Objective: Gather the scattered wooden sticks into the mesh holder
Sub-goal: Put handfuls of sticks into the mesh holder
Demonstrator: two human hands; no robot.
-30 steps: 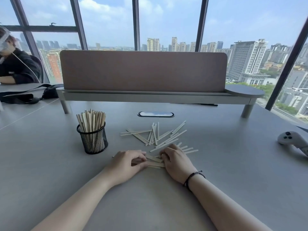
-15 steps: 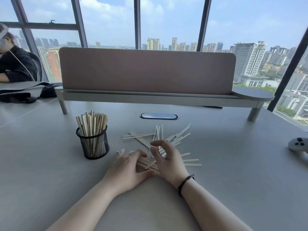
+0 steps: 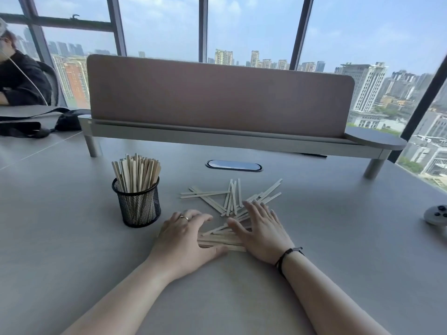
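Note:
A black mesh holder (image 3: 138, 206) stands on the grey table, packed with upright wooden sticks (image 3: 136, 172). To its right lie several scattered wooden sticks (image 3: 227, 197) in a loose heap. My left hand (image 3: 187, 235) rests flat on the table just right of the holder, its fingers curled over the left ends of a small aligned bundle of sticks (image 3: 221, 240). My right hand (image 3: 260, 228) lies palm down with fingers spread over the near right part of the heap, touching the bundle's other end. Neither hand has lifted a stick.
A raised desk shelf with a brown divider panel (image 3: 217, 93) crosses the back of the table. A cable port (image 3: 233, 165) sits behind the sticks. A grey controller (image 3: 436, 215) lies at the right edge. A seated person (image 3: 17, 76) and a black bag (image 3: 36, 124) are far left.
My right hand has flattened and spread its fingers, sliding forward over the heap. My left hand stays beside the bundle. The camera has moved closer and tilted.

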